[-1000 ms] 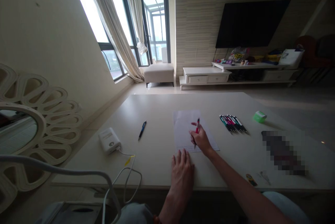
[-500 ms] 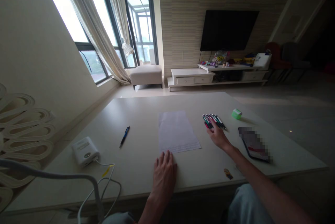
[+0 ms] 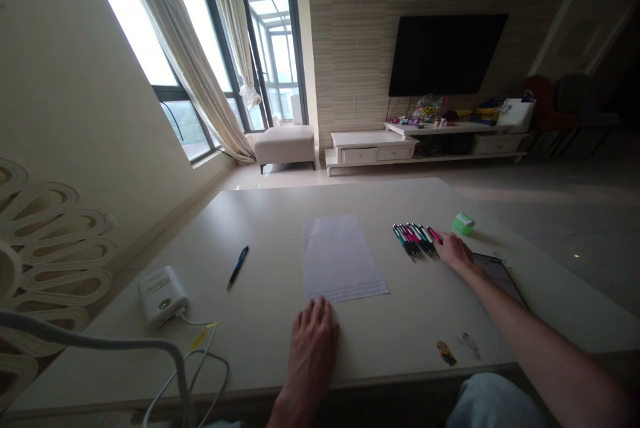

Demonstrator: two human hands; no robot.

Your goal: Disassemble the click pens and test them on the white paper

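At the right end of the pen row [image 3: 413,240], the fingers of the right hand [image 3: 454,251] meet a red pen [image 3: 435,235]; gripping or merely touching it, I cannot tell. Left hand [image 3: 314,343] palm down, its fingers extended and holding nothing, tips at the lower edge of a paper sheet [image 3: 343,256], writing along the bottom. Green box [image 3: 463,224] just past the right hand. Farther left on the worktop [image 3: 270,215]: blue pen [image 3: 238,268] alone, then a white device [image 3: 163,296].

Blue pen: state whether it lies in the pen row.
No, the white paper lies between the blue pen and the pen row.
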